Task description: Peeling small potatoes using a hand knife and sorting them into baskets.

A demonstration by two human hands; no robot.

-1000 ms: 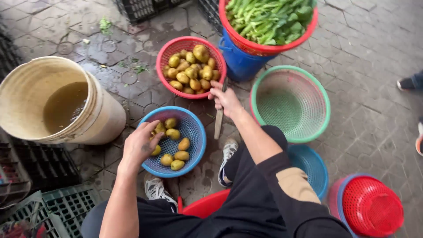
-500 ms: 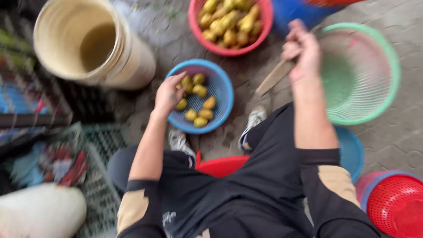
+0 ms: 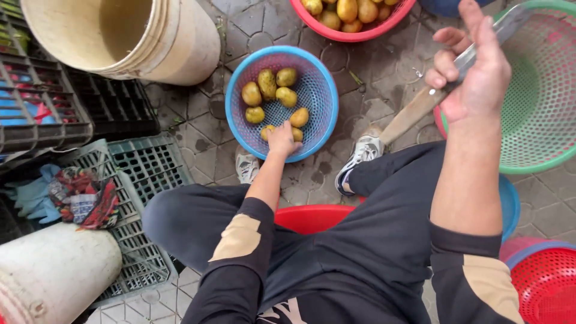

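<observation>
While left hand [image 3: 282,139] touches fruits [image 3: 269,90], blue basket [image 3: 321,114] holds seven.

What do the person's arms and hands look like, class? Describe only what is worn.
Both arms wear long black sleeves, each with a tan patch: left sleeve, right sleeve. The sleeves are pushed up, leaving the forearms bare. Left hand and right hand wear no gloves.

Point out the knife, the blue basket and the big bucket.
knife [image 3: 474,51]: head view, on the blade.
blue basket [image 3: 321,75]: head view, on the right wall.
big bucket [image 3: 186,45]: head view, on the outer side.
</observation>
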